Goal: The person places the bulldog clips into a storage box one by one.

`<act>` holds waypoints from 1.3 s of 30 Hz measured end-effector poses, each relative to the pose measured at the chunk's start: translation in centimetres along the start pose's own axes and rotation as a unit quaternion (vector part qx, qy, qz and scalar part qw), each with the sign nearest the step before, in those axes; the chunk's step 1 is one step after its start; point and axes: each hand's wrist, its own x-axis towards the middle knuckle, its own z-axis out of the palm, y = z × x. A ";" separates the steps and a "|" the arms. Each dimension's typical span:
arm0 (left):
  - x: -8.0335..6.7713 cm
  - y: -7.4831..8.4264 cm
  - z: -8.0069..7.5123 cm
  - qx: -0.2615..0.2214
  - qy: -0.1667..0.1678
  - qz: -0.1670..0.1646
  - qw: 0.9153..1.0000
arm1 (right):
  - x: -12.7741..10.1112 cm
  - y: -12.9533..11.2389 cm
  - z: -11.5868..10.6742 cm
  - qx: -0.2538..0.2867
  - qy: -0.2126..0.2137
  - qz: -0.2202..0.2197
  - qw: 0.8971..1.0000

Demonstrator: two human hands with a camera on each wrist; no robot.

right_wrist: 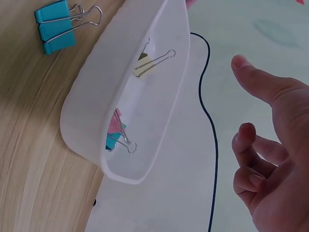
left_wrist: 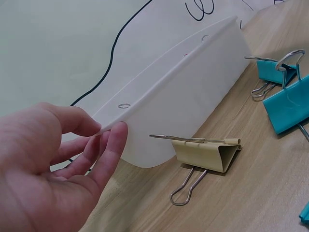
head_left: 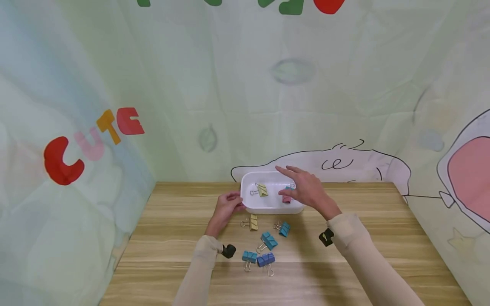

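A white tray (head_left: 268,208) stands at the back of the wooden table (head_left: 383,238). Inside it lie a yellow binder clip (head_left: 262,190), a pink clip (head_left: 286,198) and a teal clip (head_left: 289,188). My left hand (head_left: 229,204) pinches the rim at the tray's left end, thumb above and fingers against the wall (left_wrist: 193,92). My right hand (head_left: 302,187) hovers over the tray's right end with relaxed fingers (right_wrist: 251,140) and holds nothing. In the right wrist view the pink and teal clips (right_wrist: 116,130) lie together at one end of the tray (right_wrist: 91,106).
Loose clips lie in front of the tray: a yellow one (head_left: 252,222), teal ones (head_left: 284,228) (head_left: 269,240) (head_left: 249,256) and a blue one (head_left: 266,259). Printed cloth walls enclose the table at the back and on both sides.
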 end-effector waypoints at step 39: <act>0.2 -0.1 0.1 0.011 0.014 -0.012 1.000 | -9.7 0.9 8.5 0.064 0.018 -0.037 0.997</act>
